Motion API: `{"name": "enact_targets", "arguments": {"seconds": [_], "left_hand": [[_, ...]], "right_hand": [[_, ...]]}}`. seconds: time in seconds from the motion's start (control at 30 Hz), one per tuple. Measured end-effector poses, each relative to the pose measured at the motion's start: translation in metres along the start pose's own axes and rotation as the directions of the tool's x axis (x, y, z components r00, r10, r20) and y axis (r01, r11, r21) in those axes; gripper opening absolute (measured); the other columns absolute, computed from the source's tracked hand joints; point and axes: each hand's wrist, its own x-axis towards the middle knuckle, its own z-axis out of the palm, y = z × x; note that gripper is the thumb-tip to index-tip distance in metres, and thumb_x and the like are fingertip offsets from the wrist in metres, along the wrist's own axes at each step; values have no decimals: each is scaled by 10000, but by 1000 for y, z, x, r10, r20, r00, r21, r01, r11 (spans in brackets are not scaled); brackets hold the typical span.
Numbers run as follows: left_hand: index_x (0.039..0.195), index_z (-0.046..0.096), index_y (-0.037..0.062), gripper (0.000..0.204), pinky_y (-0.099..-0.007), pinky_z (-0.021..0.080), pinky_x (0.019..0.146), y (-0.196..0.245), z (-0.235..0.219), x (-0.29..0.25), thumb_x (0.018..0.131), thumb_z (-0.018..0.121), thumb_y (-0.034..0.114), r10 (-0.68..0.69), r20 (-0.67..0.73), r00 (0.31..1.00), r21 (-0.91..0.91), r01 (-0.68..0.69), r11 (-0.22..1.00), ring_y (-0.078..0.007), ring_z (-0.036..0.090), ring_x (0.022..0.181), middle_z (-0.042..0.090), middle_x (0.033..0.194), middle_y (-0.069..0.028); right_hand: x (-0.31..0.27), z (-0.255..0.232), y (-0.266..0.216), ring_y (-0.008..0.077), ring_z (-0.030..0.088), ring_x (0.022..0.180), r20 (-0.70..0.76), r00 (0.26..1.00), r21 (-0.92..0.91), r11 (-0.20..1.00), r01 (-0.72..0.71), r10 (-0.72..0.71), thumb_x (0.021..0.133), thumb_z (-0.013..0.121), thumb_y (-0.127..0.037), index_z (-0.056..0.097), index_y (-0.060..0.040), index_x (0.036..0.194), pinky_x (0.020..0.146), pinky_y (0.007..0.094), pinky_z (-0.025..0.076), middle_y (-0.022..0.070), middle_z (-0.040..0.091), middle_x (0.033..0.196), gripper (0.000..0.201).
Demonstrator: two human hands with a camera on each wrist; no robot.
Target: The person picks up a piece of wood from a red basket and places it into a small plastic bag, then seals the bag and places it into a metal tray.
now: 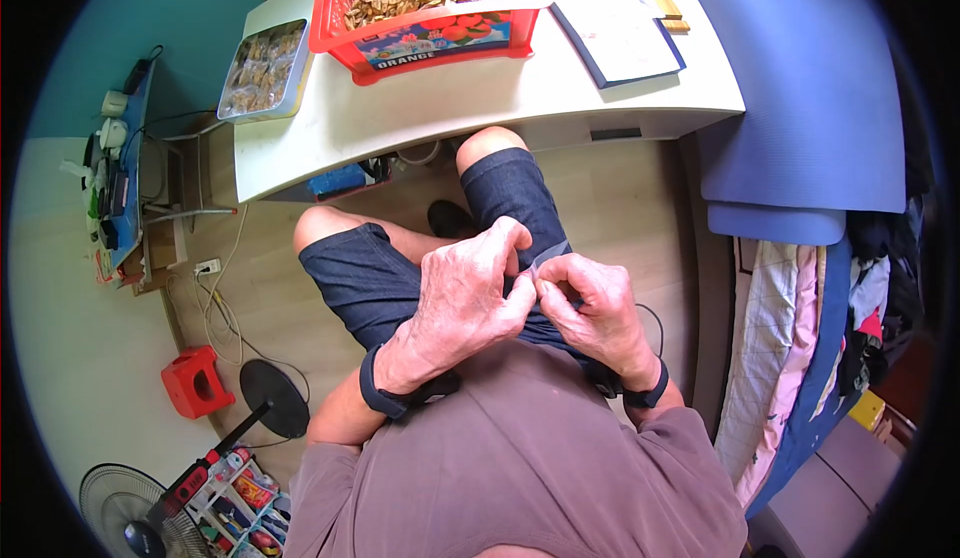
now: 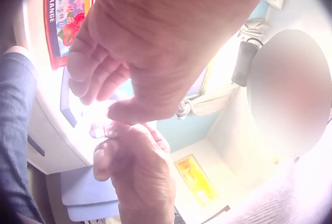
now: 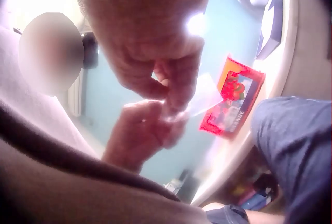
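Observation:
A small clear plastic bag (image 1: pixel 550 255) is held between both hands above the lap. My right hand (image 1: pixel 590 303) pinches it between thumb and fingertips. My left hand (image 1: pixel 465 288) meets it from the other side, its thumb tip at the bag's edge and its fingers bent around it. In the left wrist view, the left hand (image 2: pixel 161 37) partly covers the bag (image 2: pixel 101 129), close above the right hand (image 2: pixel 140 167). The right wrist view shows the bag (image 3: pixel 205 94) as a bright sheet spreading out past the right hand (image 3: pixel 155 52).
A white table (image 1: pixel 400 108) stands in front of the knees. On it are a red basket (image 1: pixel 440 53) of dried slices, a tin (image 1: pixel 262 68) of packed pieces, and a dark-edged tray (image 1: pixel 615 33). A fan (image 1: pixel 140 508) and red stool (image 1: pixel 195 383) stand left.

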Motion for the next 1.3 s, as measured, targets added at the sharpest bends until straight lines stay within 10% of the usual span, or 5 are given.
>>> {"name": "enact_targets", "arguments": {"seconds": [0.33,0.53,0.7,0.97,1.3], "left_hand": [[1022,569,39,261,-342,487,523,-10,3,1,782,659,-6,97,34,995,-133,-91,987,-218,626,558,597,652,-81],[861,589,65,127,-409,489,543,-11,5,-1,755,633,10,206,-62,976,67,-202,977,-333,632,624,613,691,-135],[1041,575,72,316,-437,516,579,-6,0,-7,738,622,-5,176,-7,984,216,-171,961,-351,642,675,628,748,-135],[1070,589,66,290,-415,503,585,-20,8,-13,787,626,10,419,18,908,-10,-419,908,-314,641,722,581,807,-110],[983,583,74,243,-415,508,529,-10,3,-34,752,660,64,276,7,961,299,-266,917,-301,674,651,635,733,-84]], "right_hand": [[0,1,-8,291,656,645,39,994,-130,986,107,-103,788,698,23,597,-15,867,573,348,523,120,657,786,134],[-5,0,-13,273,639,611,49,993,-150,982,116,-110,761,680,51,594,-23,860,544,346,506,108,625,741,151],[-6,4,-11,256,626,584,17,991,-167,977,134,-133,762,681,54,590,-28,856,527,339,490,94,608,697,155],[-10,9,-17,262,598,556,59,988,-192,969,155,-146,765,681,48,578,-33,850,521,345,479,94,590,681,156],[-26,17,-29,245,577,540,21,997,-223,971,83,-80,752,682,42,576,-30,811,520,333,464,98,582,669,141]]}}
